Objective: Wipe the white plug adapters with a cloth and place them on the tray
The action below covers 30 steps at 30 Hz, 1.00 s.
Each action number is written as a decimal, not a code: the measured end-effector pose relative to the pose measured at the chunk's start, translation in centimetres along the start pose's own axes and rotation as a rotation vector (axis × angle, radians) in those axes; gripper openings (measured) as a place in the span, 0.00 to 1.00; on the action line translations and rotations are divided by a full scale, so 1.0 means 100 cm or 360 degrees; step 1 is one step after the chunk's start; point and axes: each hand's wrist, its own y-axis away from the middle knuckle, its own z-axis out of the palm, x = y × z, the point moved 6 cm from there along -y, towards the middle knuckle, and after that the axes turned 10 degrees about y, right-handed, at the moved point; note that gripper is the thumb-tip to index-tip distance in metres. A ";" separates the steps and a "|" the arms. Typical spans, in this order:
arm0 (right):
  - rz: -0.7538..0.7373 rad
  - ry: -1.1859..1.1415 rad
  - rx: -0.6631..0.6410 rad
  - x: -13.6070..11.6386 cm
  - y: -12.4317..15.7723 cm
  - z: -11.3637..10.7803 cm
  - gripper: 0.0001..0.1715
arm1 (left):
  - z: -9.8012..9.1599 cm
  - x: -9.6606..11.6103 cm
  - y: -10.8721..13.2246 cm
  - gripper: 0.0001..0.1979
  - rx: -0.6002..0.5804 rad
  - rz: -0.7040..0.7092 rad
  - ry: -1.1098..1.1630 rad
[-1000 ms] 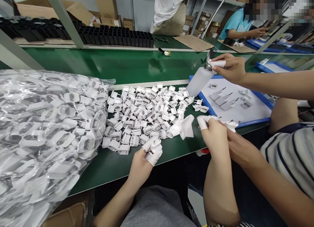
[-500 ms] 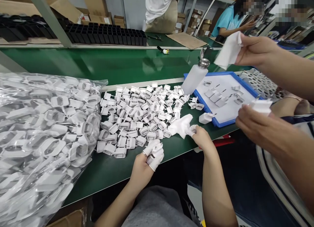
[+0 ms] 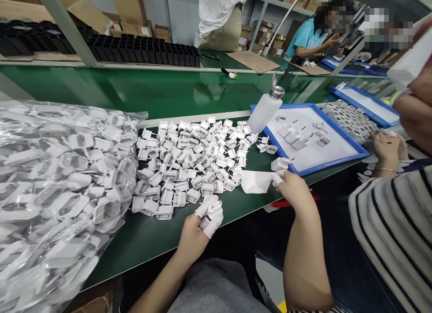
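Note:
My left hand (image 3: 201,223), with white finger cots on, is closed around a small white plug housing (image 3: 213,207) at the bench's front edge; the fingers hide most of it. A corner of a white cloth (image 3: 257,182) is pinched in my right hand (image 3: 293,187), and the cloth hangs out flat to the left. Just behind those fingers lies a single white plug housing (image 3: 278,163) with pins. Beyond both hands spreads a heap of loose white plug housings (image 3: 189,160).
A clear bag (image 3: 60,178) full of white housings fills the left. A pump bottle (image 3: 265,111) stands beside a blue-rimmed tray (image 3: 340,159) holding several housings. A co-worker in a striped shirt (image 3: 394,214) sits close on my right. Black boxes (image 3: 145,49) line the rear shelf.
My right hand has moved slightly right and the crumpled cloth has opened out flat. My left hand stays nearly still. The co-worker's arms have drawn back from over the tray.

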 end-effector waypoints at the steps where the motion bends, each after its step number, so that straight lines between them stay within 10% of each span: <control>1: 0.0017 0.0095 -0.0081 0.001 0.001 0.008 0.08 | 0.000 0.001 0.000 0.18 -0.0003 0.0019 -0.0020; 11: -0.0117 0.0055 -0.0137 -0.008 0.016 0.044 0.06 | 0.000 0.000 0.002 0.17 -0.0053 0.0083 -0.0134; 21: -0.0452 -0.1242 0.0293 0.005 0.010 -0.003 0.10 | 0.000 0.000 0.002 0.17 -0.0052 0.0064 -0.0109; 30: -0.0876 -0.0849 0.0031 -0.016 0.015 -0.017 0.15 | 0.005 0.005 0.002 0.17 -0.0106 -0.0017 -0.0012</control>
